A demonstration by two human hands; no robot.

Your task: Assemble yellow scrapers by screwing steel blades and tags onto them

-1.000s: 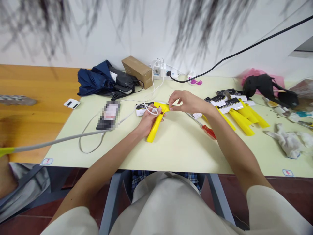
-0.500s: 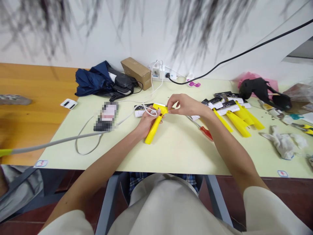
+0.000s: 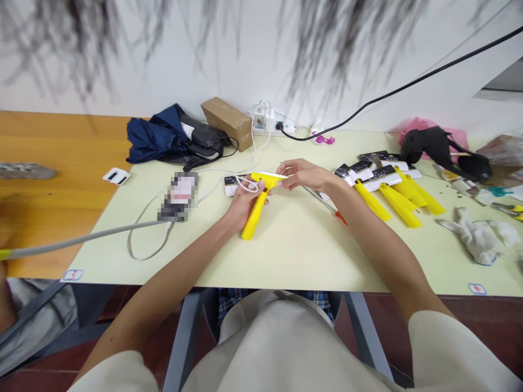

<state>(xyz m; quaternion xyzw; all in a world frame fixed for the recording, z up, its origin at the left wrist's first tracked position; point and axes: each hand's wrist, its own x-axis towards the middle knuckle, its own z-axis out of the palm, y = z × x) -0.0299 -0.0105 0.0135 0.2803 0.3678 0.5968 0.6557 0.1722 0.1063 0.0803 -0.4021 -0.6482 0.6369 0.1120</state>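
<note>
My left hand (image 3: 242, 206) is closed round the neck of a yellow T-shaped scraper (image 3: 254, 218). The scraper's handle slants down toward me, and a pale strip runs along its head. At the right end of that head, the fingers of my right hand (image 3: 304, 175) are bent, with the thumb against the yellow part. Whatever lies between those fingertips is too small to make out. A white cable (image 3: 247, 184) loops in front of my left hand. Under my right forearm lies a screwdriver (image 3: 321, 200), its red handle mostly hidden.
Several yellow scrapers (image 3: 400, 206) with black-and-white cards lie to the right. Beyond are a black strapped item (image 3: 433, 147) and crumpled white gloves (image 3: 476, 239). A blurred phone (image 3: 180, 196), navy umbrella (image 3: 153, 136), cardboard box (image 3: 229, 122) and power strip (image 3: 284, 126) stand left and behind.
The scraper's head has turned slightly and its pale strip shows more fully. My right hand's fingers have shifted and loosened a little at the head's end. More of the screwdriver handle is now covered.
</note>
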